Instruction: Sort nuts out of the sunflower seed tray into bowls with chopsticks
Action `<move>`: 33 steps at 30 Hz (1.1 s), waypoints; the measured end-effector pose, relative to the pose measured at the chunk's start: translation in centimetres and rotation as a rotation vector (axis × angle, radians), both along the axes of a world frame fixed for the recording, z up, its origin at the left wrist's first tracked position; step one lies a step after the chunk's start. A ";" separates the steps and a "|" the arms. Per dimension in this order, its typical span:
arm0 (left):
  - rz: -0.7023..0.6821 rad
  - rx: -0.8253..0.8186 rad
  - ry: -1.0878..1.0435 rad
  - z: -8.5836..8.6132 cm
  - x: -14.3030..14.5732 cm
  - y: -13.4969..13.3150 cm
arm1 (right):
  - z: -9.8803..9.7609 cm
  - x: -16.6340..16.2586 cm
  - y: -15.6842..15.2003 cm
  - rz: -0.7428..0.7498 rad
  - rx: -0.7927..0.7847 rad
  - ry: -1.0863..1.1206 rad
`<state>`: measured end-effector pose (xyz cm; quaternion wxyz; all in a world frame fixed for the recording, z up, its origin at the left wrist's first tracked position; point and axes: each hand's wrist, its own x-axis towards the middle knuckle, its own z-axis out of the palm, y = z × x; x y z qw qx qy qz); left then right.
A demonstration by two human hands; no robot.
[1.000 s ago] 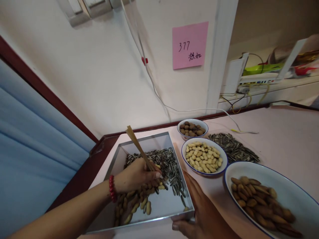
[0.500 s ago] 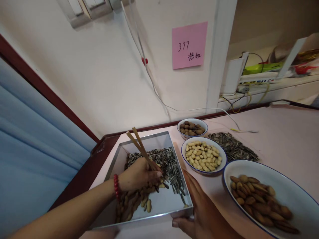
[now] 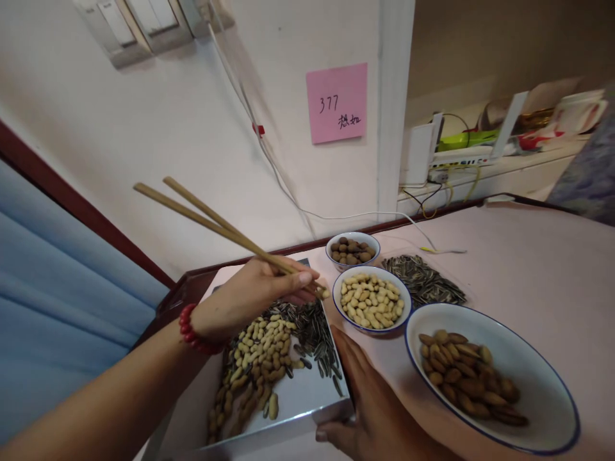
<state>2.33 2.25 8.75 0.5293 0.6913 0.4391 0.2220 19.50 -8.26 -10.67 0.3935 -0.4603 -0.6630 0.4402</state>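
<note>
My left hand (image 3: 273, 285), with a red bead bracelet (image 3: 192, 330) at the wrist, is closed around a pair of wooden chopsticks (image 3: 206, 221). At the chopstick tips is a peanut (image 3: 325, 293), over the box's right edge near the peanut bowl. Below lies a shallow silver-white box (image 3: 307, 390) with unshelled peanuts (image 3: 264, 346) and striped sunflower seeds (image 3: 321, 339) in it. My right hand (image 3: 369, 397) grips the box's near right corner, fingers along the side and thumb at the front. Right of the box stands a blue-rimmed bowl of peanuts (image 3: 372, 301).
Behind the peanut bowl is a small bowl (image 3: 353, 250) of round brown nuts. Sunflower seeds (image 3: 425, 278) lie in a pile on the table. A large oval bowl (image 3: 542, 390) of almond-like nuts stands at right. A white cable (image 3: 355, 214) crosses the back; a blue curtain (image 3: 62, 288) hangs left.
My left hand has risen from inside the box towards its right edge, with the chopsticks tilted flatter and a peanut at their tips. My right hand keeps its hold on the box. The view has shifted right.
</note>
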 end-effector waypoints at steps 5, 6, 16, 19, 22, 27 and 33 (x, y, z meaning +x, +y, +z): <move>-0.052 -0.005 -0.007 -1.0 4.9 0.6 | 0.1 -0.1 0.3 0.018 0.013 -0.060; -0.063 -0.022 -0.003 -1.2 5.5 0.6 | 0.1 0.0 0.3 0.024 0.014 -0.068; -0.016 -0.004 0.056 -1.8 -0.9 -0.3 | -0.5 -0.1 0.0 0.006 -0.016 0.002; 0.010 -0.113 0.147 -3.6 -3.9 -1.2 | -0.6 -0.1 -0.1 0.015 -0.016 0.032; -0.026 -0.184 0.205 -6.0 -5.6 -2.2 | -0.8 0.0 -0.1 0.014 -0.019 0.023; -0.057 -0.159 0.246 -8.2 -5.8 -2.8 | -1.1 0.2 -0.1 0.021 0.018 -0.009; -0.099 -0.034 0.323 -8.2 -5.0 -2.8 | -1.7 0.0 -0.2 0.000 0.028 -0.002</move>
